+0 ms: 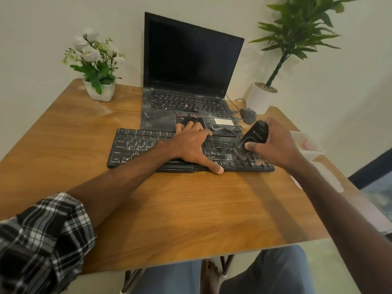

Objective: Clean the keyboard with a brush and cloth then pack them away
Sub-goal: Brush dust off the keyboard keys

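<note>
"Keyboard [137, 148] location?" asks the first technician.

"Flat on the wooden table [191, 209], directly in front of the open laptop [186, 102]," the second replies. "Its rear edge lies against or just beside the laptop's front edge; which of the two cannot be told. Black unit, with pale dust on the keys."

"Left hand [188, 145]?"

"Palm down on the middle of the key field, fingers straight and spread. The fingertips reach past the rear edge onto the laptop's palm rest. The thumb points to the front edge, with its tip at the table surface. It grips nothing."

"Right hand [275, 145]?"

"Clamped round a black brush [253, 137]. The body is tilted, with its top away from the person. The bristle end is down on the right-hand keys, where the dust is smeared."

"Surroundings?"

"A grey mouse [247, 115] is right of the laptop, and its cable [224, 128] is coiled on the palm rest. A white flower pot [99, 91] stands at the rear left of the table. A clear plastic container [305, 143] sits at the right edge, partly hidden behind the right hand."
</note>
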Available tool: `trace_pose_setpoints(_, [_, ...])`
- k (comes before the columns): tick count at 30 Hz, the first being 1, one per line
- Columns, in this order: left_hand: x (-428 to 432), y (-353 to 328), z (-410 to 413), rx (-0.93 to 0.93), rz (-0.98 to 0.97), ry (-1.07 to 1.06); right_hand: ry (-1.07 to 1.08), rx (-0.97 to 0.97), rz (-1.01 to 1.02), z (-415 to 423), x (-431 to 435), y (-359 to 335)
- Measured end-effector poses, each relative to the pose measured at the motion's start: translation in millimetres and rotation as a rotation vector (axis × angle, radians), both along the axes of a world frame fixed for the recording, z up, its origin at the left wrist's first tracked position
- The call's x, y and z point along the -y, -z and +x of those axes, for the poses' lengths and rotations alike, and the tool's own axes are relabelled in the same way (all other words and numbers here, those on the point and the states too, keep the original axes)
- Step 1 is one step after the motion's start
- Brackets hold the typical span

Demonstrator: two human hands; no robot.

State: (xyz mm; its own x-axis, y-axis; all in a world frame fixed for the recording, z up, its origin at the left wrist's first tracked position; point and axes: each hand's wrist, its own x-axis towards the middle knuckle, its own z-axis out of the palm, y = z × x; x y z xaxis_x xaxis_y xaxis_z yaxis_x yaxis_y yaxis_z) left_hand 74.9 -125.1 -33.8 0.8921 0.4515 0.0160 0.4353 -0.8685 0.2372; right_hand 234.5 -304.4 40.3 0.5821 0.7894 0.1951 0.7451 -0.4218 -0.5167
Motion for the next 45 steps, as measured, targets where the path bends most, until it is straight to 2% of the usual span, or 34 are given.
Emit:
trace_pose_setpoints(4, [0,0,-1,-0.002,0.003,0.002,-0.046,0.194,-0.067,-11,0,16])
trace_pose_setpoints(8, [0,0,0,0.003,0.005,0.0,-0.046,0.065,-0.046,-10,-6,7])
trace_pose_setpoints(11, [0,1,0,0.002,0.004,-0.003,-0.06,0.147,-0.048,-16,-9,11])
trace_pose_setpoints(15, [-1,2,1,0.01,0.004,-0.004,-0.117,0.029,-0.072,-17,-14,4])
trace_pose_setpoints(17, [-1,2,1,0.011,0.01,-0.004,-0.11,0.069,-0.057,-16,-14,3])
trace_pose_setpoints(21, [0,1,0,0.005,0.01,-0.007,-0.249,0.131,-0.143,-23,-17,3])
trace_pose_setpoints(23, [0,1,0,0.007,0.001,-0.003,-0.207,0.075,-0.1,-19,-18,-4])
trace_pose_setpoints(26, [0,1,0,0.004,0.007,-0.005,-0.205,0.158,-0.096,-20,-18,4])
trace_pose_setpoints(29, [-1,2,0,0.005,0.001,-0.012,-0.291,0.025,-0.159,-16,-14,-4])
trace_pose_setpoints(30, [0,1,0,0.005,-0.003,-0.008,-0.273,0.01,-0.154,-10,-11,-9])
trace_pose_setpoints(34, [0,2,0,0.009,-0.004,-0.005,-0.228,0.165,-0.106,-10,-3,4])
trace_pose_setpoints(36, [-1,2,0,0.014,-0.004,-0.009,-0.265,0.117,-0.113,-13,-2,6])
trace_pose_setpoints(38, [0,1,0,0.011,-0.006,-0.007,-0.196,0.063,-0.085,-9,-2,0])
trace_pose_setpoints(40, [1,0,0,0.002,0.003,-0.011,-0.134,0.114,-0.053,-10,-3,3])
trace_pose_setpoints(42, [1,0,0,-0.001,0.006,-0.014,-0.184,0.137,-0.075,-16,-3,11])
trace_pose_setpoints(45, [1,0,-1,-0.001,0.005,-0.015,-0.191,0.028,-0.078,-15,-4,5])
